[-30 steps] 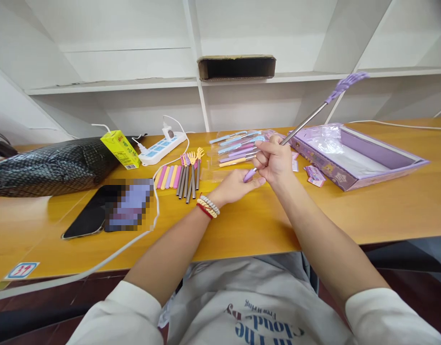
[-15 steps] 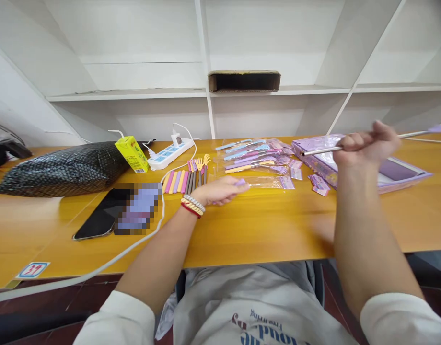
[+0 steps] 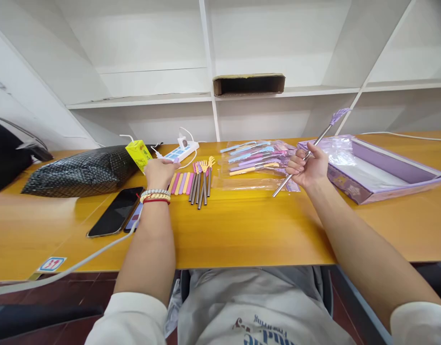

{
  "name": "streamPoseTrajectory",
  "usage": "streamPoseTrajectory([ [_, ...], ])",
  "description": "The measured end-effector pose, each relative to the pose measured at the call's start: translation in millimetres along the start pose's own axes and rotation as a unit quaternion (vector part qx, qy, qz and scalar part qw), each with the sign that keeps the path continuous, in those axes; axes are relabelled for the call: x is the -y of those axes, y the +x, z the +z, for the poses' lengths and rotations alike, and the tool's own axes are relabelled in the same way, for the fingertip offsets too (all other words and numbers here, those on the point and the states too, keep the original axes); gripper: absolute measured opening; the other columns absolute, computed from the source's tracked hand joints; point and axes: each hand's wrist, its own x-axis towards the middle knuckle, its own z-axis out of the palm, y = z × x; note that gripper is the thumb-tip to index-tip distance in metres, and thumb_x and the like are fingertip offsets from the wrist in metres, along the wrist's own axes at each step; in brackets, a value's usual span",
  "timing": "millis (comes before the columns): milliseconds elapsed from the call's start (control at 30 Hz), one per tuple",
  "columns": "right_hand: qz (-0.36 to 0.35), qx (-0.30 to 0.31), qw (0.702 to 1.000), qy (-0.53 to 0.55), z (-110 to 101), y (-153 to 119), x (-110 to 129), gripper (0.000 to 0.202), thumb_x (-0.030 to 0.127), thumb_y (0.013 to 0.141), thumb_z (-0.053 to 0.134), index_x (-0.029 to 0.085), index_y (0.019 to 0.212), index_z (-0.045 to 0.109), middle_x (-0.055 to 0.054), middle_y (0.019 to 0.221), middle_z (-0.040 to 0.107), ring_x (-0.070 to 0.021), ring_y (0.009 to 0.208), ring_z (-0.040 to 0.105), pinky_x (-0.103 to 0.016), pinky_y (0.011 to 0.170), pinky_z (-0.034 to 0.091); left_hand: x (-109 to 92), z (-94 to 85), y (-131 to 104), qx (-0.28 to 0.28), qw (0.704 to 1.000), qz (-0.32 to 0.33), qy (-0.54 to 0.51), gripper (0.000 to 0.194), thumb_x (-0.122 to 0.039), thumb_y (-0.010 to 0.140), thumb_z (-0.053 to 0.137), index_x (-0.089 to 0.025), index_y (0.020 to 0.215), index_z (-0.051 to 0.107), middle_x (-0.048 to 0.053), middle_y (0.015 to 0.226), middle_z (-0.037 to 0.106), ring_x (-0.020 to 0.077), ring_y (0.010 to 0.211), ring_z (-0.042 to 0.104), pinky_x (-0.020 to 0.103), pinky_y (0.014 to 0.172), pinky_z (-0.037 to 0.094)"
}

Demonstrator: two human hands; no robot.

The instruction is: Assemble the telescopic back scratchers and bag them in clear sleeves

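Toward three o'clock, a purple-headed scratcher (image 3: 323, 135) slants over the wooden desk (image 3: 242, 235), the right hand (image 3: 307, 165) closed around its steel rod. At nine o'clock, the left hand (image 3: 158, 173) pinches a purple handle (image 3: 176, 161). White shelving (image 3: 278, 38) spans twelve o'clock. Red marks on the eight o'clock label (image 3: 52, 264) are unclear; inverted shirt lettering (image 3: 265, 336) at six is partly cut off.

Handles (image 3: 182, 183) beside rods (image 3: 205, 184) on desk (image 3: 242, 230)
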Motion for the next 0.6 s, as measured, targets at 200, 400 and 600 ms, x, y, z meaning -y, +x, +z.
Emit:
streamPoseTrajectory([
  [200, 0.005, 0.032, 0.999, 0.002, 7, -15, -15, 0.051, 0.064, 0.070, 0.055, 0.020, 0.053, 0.037, 0.005, 0.042, 0.031, -0.0067, 0.036, 0.026, -0.022, 0.035, 0.024, 12, 18.4, -1, -0.013, 0.990, 0.042, 0.137, 0.029, -0.038, 0.065, 0.065, -0.012, 0.076, 0.069, 0.014, 0.077, 0.067, 0.0272, 0.079, 0.061, 0.036, 0.073, 0.046],
  [400, 0.022, 0.065, 0.998, -0.011, 28, -27, -31, 0.057, 0.075, 0.069, 0.047, 0.020, 0.055, 0.043, 0.003, 0.045, 0.035, -0.0094, 0.039, 0.033, -0.025, 0.040, 0.031, 14, 22.3, -6, 0.008, 0.982, 0.040, 0.187, 0.035, -0.038, 0.066, 0.063, -0.007, 0.082, 0.068, 0.022, 0.087, 0.066, 0.0330, 0.086, 0.061, 0.038, 0.072, 0.044],
  [600, 0.009, 0.067, 0.997, -0.028, 38, -32, -39, 0.055, 0.068, 0.072, 0.051, 0.019, 0.050, 0.038, 0.002, 0.046, 0.035, -0.0107, 0.043, 0.038, -0.028, 0.046, 0.037, -18, 22.8, -26, 0.002, 0.985, 0.167, 0.044, 0.040, -0.047, 0.080, 0.049, -0.012, 0.086, 0.068, 0.013, 0.088, 0.068, 0.0240, 0.088, 0.060, 0.033, 0.080, 0.043],
])
